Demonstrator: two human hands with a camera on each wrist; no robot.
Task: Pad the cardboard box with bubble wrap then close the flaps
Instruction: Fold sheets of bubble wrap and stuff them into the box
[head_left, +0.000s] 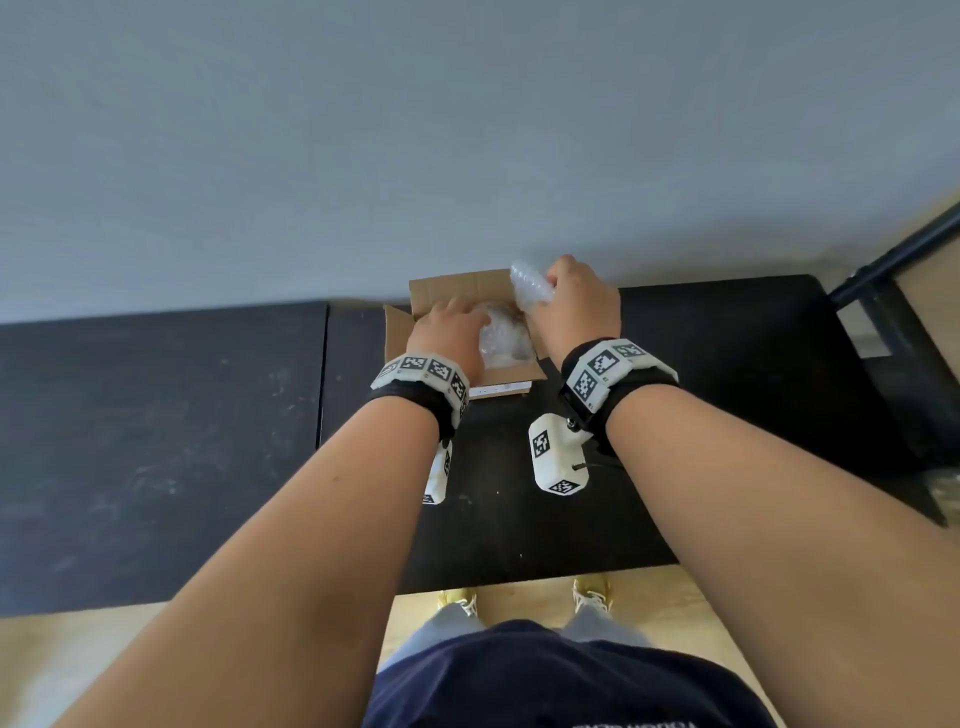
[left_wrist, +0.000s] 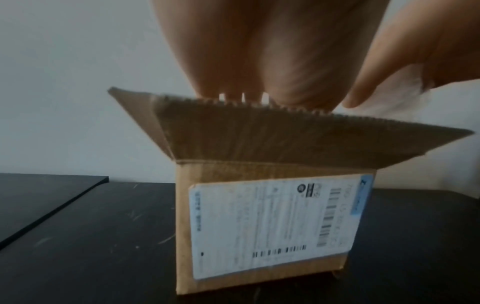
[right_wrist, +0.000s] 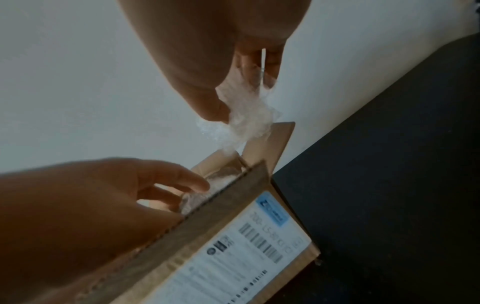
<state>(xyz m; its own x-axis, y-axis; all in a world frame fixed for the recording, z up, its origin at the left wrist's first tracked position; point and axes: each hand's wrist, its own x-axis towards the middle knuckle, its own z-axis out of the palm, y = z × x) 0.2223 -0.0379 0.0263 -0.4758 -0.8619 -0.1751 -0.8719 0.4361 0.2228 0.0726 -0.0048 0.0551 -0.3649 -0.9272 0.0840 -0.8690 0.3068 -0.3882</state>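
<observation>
A small cardboard box (head_left: 457, 288) with a white shipping label (left_wrist: 270, 226) stands on the black table, all its flaps open. Bubble wrap (head_left: 506, 338) lies inside it. My left hand (head_left: 470, 317) reaches down into the box, its straight fingers (right_wrist: 192, 181) pressing on that wrap; the near flap (left_wrist: 285, 139) hides the fingertips in the left wrist view. My right hand (head_left: 550, 291) hovers over the box's far right corner and grips a crumpled wad of bubble wrap (right_wrist: 246, 115) that hangs down toward the opening.
The box sits near the far edge of the black table (head_left: 727, 364), close to a grey wall. A second black tabletop (head_left: 156, 415) adjoins on the left. A black metal frame (head_left: 893, 249) stands at the right.
</observation>
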